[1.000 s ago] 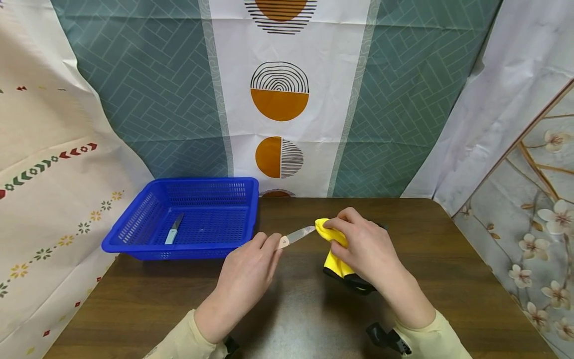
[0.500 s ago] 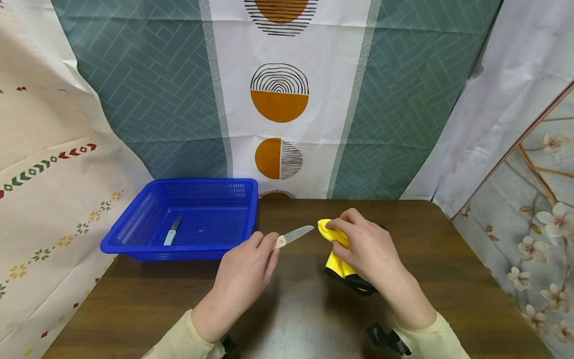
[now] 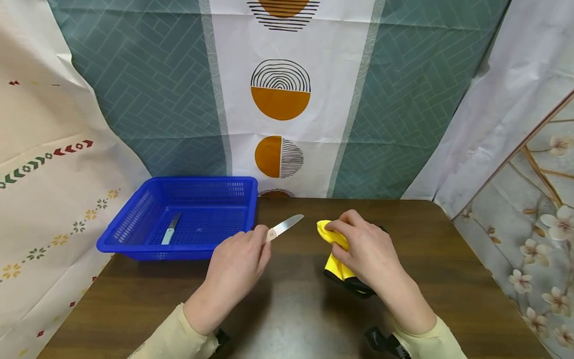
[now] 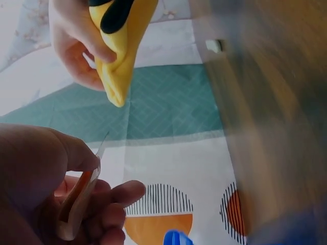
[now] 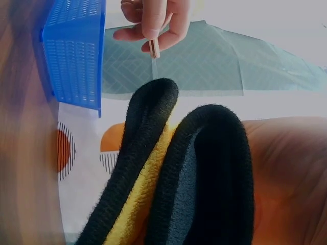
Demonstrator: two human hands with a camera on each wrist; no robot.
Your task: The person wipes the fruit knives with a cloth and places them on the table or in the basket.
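Note:
My left hand (image 3: 235, 267) grips the light pinkish handle of a small knife (image 3: 287, 225), whose blade points up and to the right above the table. In the left wrist view the handle (image 4: 80, 199) lies between thumb and fingers. Across a gap from the blade tip, my right hand (image 3: 365, 249) pinches a folded yellow cloth (image 3: 339, 267) with black edging. Seen from the right wrist, the cloth's black edge (image 5: 214, 127) hangs in folds and hides most of the right fingers.
A blue perforated plastic basket (image 3: 154, 247) stands at the back left of the brown wooden table (image 3: 448, 279). Inside lies another knife with a pale blue handle (image 3: 168, 236). Patterned cloth sheets (image 3: 403, 99) hang behind and at both sides.
The knife in my left hand has moved left, away from the yellow cloth, and its blade tip has risen. My right hand with the cloth has hardly moved.

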